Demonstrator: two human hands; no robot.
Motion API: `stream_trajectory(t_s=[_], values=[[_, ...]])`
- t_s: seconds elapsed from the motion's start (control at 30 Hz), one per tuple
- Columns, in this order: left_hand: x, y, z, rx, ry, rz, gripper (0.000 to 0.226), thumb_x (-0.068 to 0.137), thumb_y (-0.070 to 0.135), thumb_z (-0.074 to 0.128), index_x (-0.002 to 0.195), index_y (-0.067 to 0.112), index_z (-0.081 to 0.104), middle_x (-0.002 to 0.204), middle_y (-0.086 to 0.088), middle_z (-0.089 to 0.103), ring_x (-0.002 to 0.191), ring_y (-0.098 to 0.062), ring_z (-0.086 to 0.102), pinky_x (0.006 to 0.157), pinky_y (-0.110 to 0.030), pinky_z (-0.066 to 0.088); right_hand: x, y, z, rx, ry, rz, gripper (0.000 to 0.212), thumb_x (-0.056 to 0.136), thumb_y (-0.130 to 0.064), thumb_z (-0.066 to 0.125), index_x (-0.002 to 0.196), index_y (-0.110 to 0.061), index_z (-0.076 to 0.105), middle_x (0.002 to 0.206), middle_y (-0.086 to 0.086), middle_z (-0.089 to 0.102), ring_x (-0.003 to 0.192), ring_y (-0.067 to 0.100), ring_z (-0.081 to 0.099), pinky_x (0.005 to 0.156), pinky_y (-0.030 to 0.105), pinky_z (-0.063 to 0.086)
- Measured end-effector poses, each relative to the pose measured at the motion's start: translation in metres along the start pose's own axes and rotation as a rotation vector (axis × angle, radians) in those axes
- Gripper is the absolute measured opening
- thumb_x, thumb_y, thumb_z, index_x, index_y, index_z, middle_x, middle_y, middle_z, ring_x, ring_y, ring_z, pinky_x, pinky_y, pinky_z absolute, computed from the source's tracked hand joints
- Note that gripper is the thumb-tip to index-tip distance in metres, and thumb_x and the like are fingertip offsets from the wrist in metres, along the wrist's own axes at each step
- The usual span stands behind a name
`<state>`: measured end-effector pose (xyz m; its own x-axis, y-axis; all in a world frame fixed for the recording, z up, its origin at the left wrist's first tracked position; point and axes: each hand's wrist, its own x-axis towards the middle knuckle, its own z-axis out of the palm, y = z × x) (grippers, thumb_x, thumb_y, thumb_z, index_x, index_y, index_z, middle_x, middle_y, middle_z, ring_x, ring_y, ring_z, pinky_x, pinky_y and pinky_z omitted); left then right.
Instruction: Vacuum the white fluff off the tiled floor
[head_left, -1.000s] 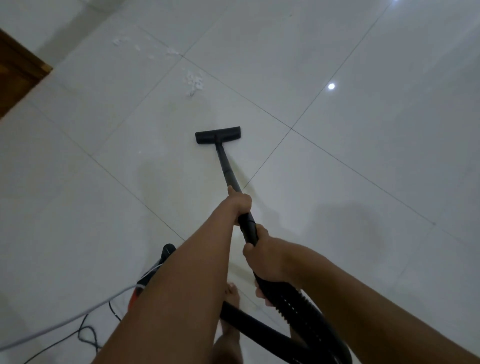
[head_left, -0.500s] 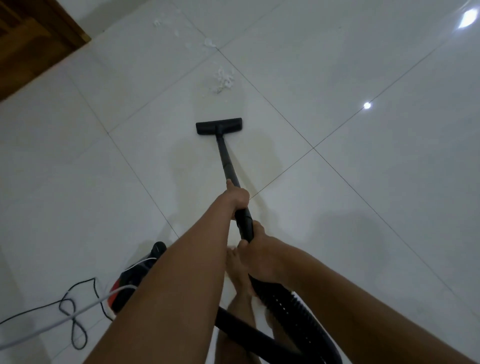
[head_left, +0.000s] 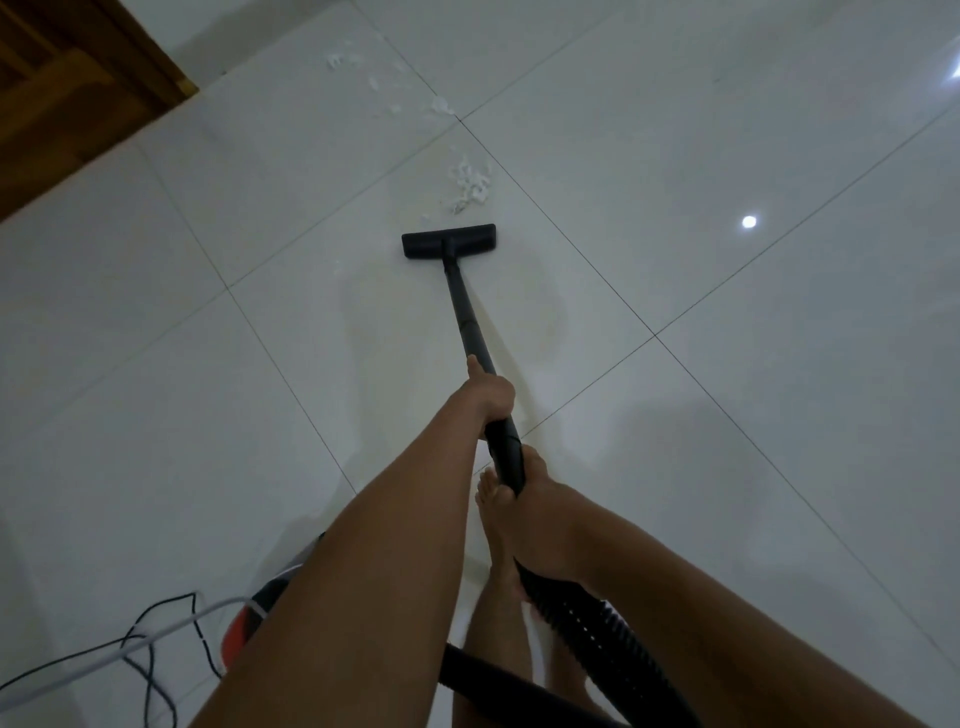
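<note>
the person stands over the tiled floor with both hands on the vacuum's black tube. the left hand is further down, its grip clenched round the tube, likely to steer the nozzle and press it flat. the right hand is nearer the body, its grip wrapped round the thicker end where the ribbed hose joins, probably to push and carry the weight. the flat nozzle sits on the tile, square to the nearest clump of white fluff, which lies just beyond its far edge, untouched. more scraps trail off toward the brown wood in the corner. the orange vacuum body and loose cords lie behind at the left, out of the nozzle's path. i'd say the pass over the clump is about to begin.
</note>
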<state>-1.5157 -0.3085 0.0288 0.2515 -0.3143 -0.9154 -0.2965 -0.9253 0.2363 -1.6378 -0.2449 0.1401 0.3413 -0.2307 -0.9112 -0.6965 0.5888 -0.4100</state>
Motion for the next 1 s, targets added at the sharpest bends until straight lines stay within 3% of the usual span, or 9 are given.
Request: stream_trajectory(t_s=[0.17, 0.3, 0.43, 0.6, 0.7, 0.87, 1.0], values=[[0.019, 0.023, -0.029, -0.022, -0.008, -0.011, 0.076, 0.105, 0.011, 0.03, 0.155, 0.029, -0.024, 0.138, -0.02, 0.051, 0.118, -0.035, 0.058, 0.101, -0.047, 0.051, 0.021, -0.033, -0.004, -0.032, 0.036, 0.006, 0.065, 0.109, -0.032, 0.037, 0.16, -0.038, -0.002, 0.105, 0.018, 0.062, 0.05, 0.017, 0.06, 0.037, 0.019, 0.046], [0.035, 0.038, -0.049, -0.079, -0.014, -0.002, 0.076, 0.105, 0.014, 0.03, 0.155, 0.032, -0.024, 0.132, -0.018, 0.054, 0.114, -0.033, 0.06, 0.098, -0.046, 0.053, 0.032, -0.06, -0.01, -0.073, 0.071, 0.006, 0.064, 0.111, -0.03, 0.034, 0.162, -0.032, -0.005, 0.1, 0.009, 0.057, 0.059, 0.012, 0.058, 0.029, 0.011, 0.035], [0.051, 0.053, -0.066, -0.074, -0.015, 0.006, 0.075, 0.106, 0.015, 0.03, 0.155, 0.03, -0.024, 0.132, -0.02, 0.056, 0.116, -0.034, 0.06, 0.102, -0.048, 0.05, 0.042, -0.083, -0.016, -0.088, 0.084, -0.01, 0.064, 0.11, -0.029, 0.034, 0.162, -0.031, -0.004, 0.088, 0.006, 0.056, 0.051, 0.01, 0.056, 0.03, 0.012, 0.036], [0.067, 0.072, -0.085, -0.049, -0.008, 0.036, 0.073, 0.106, 0.015, 0.03, 0.157, 0.027, -0.021, 0.144, -0.019, 0.048, 0.121, -0.036, 0.057, 0.104, -0.048, 0.049, 0.051, -0.112, -0.028, -0.081, 0.073, 0.015, 0.065, 0.111, -0.03, 0.035, 0.161, -0.035, -0.006, 0.091, 0.01, 0.058, 0.044, 0.009, 0.054, 0.032, 0.013, 0.038], [0.075, 0.083, -0.096, -0.081, 0.002, 0.019, 0.074, 0.105, 0.016, 0.032, 0.156, 0.029, -0.02, 0.138, -0.02, 0.053, 0.12, -0.035, 0.058, 0.103, -0.047, 0.049, 0.056, -0.128, -0.033, -0.104, 0.074, 0.02, 0.065, 0.111, -0.032, 0.034, 0.161, -0.035, -0.007, 0.091, 0.01, 0.058, 0.047, 0.009, 0.055, 0.032, 0.013, 0.038], [0.089, 0.103, -0.108, -0.09, 0.072, 0.086, 0.068, 0.103, 0.017, 0.038, 0.159, 0.022, 0.0, 0.152, -0.017, 0.042, 0.132, -0.039, 0.049, 0.106, -0.045, 0.044, 0.063, -0.15, -0.048, -0.161, 0.073, 0.008, 0.066, 0.111, -0.03, 0.033, 0.162, -0.03, -0.008, 0.087, 0.007, 0.056, 0.053, 0.009, 0.055, 0.029, 0.01, 0.033], [0.099, 0.119, -0.114, -0.111, 0.071, 0.075, 0.068, 0.102, 0.018, 0.038, 0.159, 0.024, 0.001, 0.152, -0.018, 0.042, 0.132, -0.04, 0.049, 0.108, -0.05, 0.044, 0.076, -0.16, -0.061, -0.217, 0.074, -0.003, 0.066, 0.111, -0.03, 0.033, 0.162, -0.027, -0.008, 0.086, 0.005, 0.059, 0.058, 0.009, 0.057, 0.037, 0.015, 0.04]])
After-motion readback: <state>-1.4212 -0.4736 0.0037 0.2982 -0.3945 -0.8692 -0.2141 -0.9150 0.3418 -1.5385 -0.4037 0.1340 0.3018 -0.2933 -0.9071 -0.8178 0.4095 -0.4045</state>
